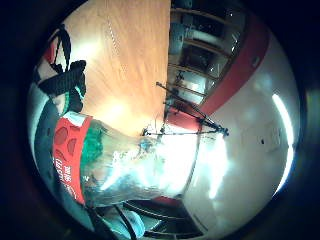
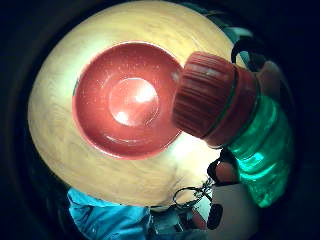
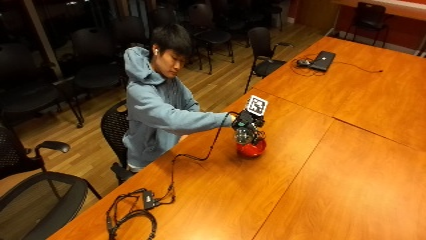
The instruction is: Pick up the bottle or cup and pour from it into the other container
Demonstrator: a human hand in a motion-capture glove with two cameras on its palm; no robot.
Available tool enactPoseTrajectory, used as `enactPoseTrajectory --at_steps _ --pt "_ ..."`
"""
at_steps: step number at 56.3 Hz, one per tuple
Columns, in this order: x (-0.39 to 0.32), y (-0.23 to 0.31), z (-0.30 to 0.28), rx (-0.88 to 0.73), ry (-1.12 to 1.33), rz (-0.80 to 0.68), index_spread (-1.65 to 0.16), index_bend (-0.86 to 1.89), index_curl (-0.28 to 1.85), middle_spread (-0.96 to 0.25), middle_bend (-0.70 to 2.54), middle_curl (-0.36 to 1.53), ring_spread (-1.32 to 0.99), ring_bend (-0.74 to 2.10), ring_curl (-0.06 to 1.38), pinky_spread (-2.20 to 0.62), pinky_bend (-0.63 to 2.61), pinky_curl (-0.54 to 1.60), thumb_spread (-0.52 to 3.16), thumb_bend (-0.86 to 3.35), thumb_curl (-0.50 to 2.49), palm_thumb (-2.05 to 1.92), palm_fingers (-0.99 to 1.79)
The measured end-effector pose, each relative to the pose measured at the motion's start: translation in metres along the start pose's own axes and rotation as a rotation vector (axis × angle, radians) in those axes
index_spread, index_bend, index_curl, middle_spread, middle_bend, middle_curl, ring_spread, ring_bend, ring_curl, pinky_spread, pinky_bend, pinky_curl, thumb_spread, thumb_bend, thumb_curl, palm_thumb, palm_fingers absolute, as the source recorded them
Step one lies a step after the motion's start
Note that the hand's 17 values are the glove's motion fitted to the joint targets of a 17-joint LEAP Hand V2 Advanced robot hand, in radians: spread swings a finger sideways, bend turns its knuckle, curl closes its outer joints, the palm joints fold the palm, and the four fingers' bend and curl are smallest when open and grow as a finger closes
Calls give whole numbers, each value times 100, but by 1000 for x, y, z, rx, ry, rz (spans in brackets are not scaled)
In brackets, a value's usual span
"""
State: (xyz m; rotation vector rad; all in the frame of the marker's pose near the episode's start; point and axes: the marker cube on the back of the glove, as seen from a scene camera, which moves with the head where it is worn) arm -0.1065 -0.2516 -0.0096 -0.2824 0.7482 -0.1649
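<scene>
Here, in the outside view, a person in a pale blue hoodie (image 3: 156,112) sits at the long wooden table (image 3: 313,170), near the middle of the frame, with one arm stretched out over the tabletop. The gloved right hand (image 3: 243,122) holds a clear bottle (image 3: 245,135) directly above a red bowl (image 3: 251,148) that stands on the table just below it. A laptop (image 3: 323,60) lies well apart, toward the upper right of the frame.

From the thumb side of the palm, the bowl (image 2: 127,100) fills the centre left, seen straight down into its shiny inside, resting on the wood (image 2: 60,140). The bottle's ribbed red cap (image 2: 205,95) is on and overlaps the bowl's rim at the centre right; behind it the green-tinted neck (image 2: 260,145) runs toward the lower right, with fingers (image 2: 227,172) curled against it.

From the little finger side, the bottle's clear body (image 1: 135,170) crosses the lower middle, its red label (image 1: 67,155) at the lower left beside the hand's straps (image 1: 65,80). The fingers are wrapped round the bottle.
</scene>
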Motion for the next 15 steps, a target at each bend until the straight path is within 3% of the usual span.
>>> enactPoseTrajectory --at_steps 15 --pt "-4 0 0 26 -65 -20 -11 17 45 -5 21 51 -17 38 45 -17 46 37 25 -4 72 102 118"
